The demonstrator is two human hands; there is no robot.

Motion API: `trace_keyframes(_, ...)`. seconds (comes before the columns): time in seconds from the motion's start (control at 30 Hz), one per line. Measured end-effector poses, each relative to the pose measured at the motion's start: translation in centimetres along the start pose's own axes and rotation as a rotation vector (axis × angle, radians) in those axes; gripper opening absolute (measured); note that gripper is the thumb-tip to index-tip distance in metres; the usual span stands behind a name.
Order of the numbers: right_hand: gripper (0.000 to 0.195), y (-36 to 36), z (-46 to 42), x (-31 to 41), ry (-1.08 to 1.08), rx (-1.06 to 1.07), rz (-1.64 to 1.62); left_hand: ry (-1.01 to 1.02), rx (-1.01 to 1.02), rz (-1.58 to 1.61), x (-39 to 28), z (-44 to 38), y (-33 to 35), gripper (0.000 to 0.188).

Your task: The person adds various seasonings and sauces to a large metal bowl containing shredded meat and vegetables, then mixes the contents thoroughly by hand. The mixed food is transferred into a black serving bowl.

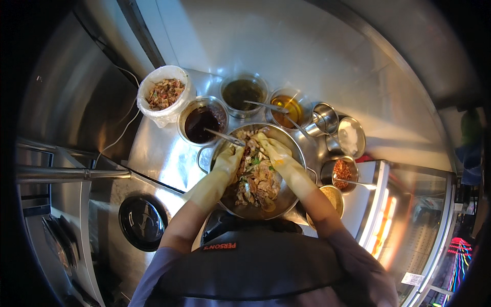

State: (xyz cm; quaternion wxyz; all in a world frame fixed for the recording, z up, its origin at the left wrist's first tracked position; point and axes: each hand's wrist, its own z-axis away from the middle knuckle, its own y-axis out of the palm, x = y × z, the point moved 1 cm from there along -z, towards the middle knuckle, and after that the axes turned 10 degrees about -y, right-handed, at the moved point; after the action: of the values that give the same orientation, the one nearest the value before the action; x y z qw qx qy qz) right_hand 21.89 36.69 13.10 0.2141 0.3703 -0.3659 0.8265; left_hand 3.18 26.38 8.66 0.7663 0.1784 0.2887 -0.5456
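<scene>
A wide two-handled steel bowl (282, 209) holds shredded meat (264, 178) mixed with green herb leaves. Both hands wear thin, yellowish see-through gloves and reach into this bowl. My left hand (229, 159) cups the meat from the left side, its fingertips partly hidden. On the right, my right hand (275, 149) has its fingers curled into the meat near the far rim. A metal ladle handle (224, 137) slants from a pot of dark red-brown sauce (202, 123) over the bowl's rim, close to my left fingers.
Behind stand a plastic-lined tub of chopped food (166, 94), a pot of dark liquid (243, 94) and a pot of yellow oil (289, 109). Rightward are a bowl of white seasoning (349, 138), peanuts (343, 174) and a lit glass cabinet (414, 215). A black round dish (142, 222) lies left.
</scene>
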Motion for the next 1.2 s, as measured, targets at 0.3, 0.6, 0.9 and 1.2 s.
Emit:
trace_keyframes(0.3, 0.033, -3.7, 4.5, -0.5, 0.222, 0.316, 0.286, -0.039, 0.209, -0.286, 4.1, 1.5, -2.8, 0.067)
trace_keyframes(0.6, 0.032, 5.4, 7.5, -7.1, 0.331, -0.167, 0.416, 0.017, 0.086, -0.589, 1.0, 4.6, -1.1, 0.058)
trace_keyframes(0.9, 0.025, 2.5, 6.0, -9.3, 0.020, 0.249, -0.131, 0.342, 0.058, -0.467, 0.1, 6.2, -0.4, 0.046)
trace_keyframes(1.2, 0.030, -1.4, 9.0, -1.2, -0.109, 0.033, -0.124, 0.261, 0.003, -0.399, 0.6, 5.8, -2.2, 0.037)
